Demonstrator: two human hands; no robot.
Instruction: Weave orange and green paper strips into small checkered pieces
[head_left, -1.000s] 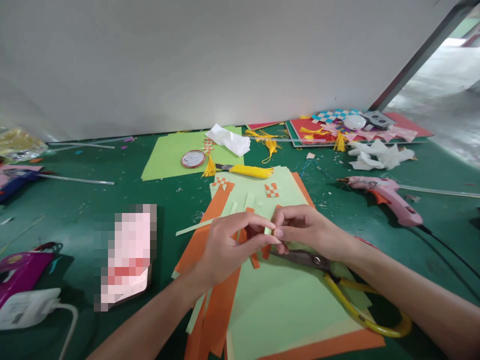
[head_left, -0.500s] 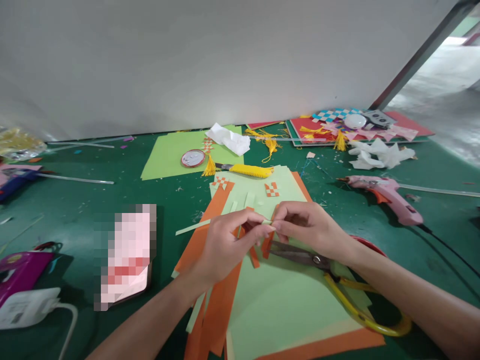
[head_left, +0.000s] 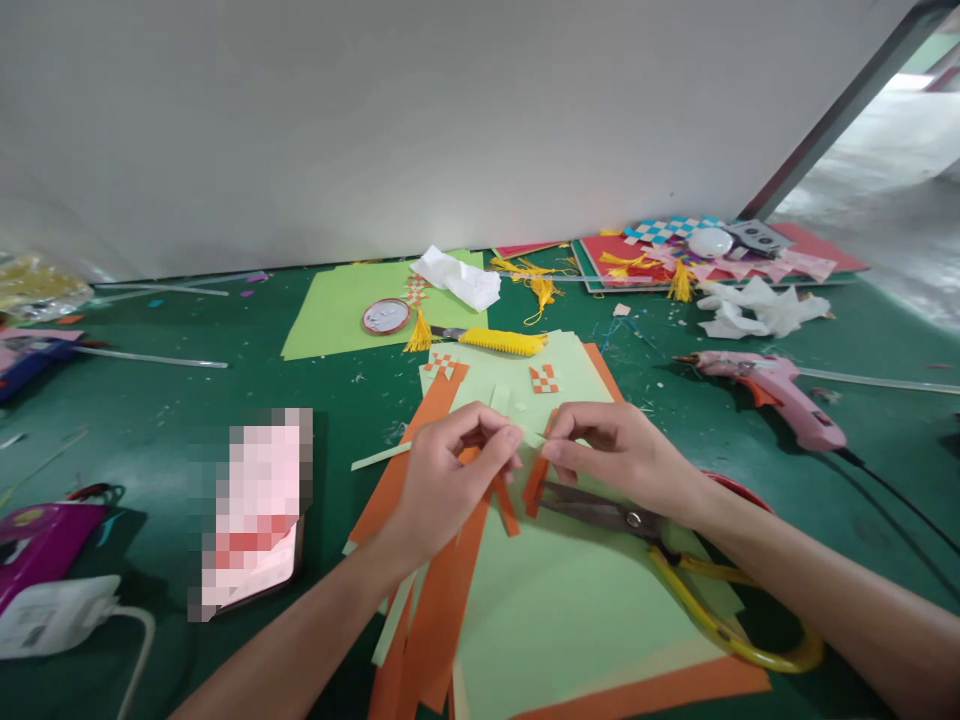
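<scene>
A second ago the two hands were pressed together, fingertips touching over the small paper strips. Now the left hand (head_left: 442, 480) has drawn a little toward the left edge of the table and lifted slightly, and the right hand (head_left: 622, 455) has eased the other way, so a gap shows between their fingertips. A thin pale green strip (head_left: 534, 437) now spans that gap. The orange strips (head_left: 517, 490) hanging beneath the fingers have spread apart and show more fully
</scene>
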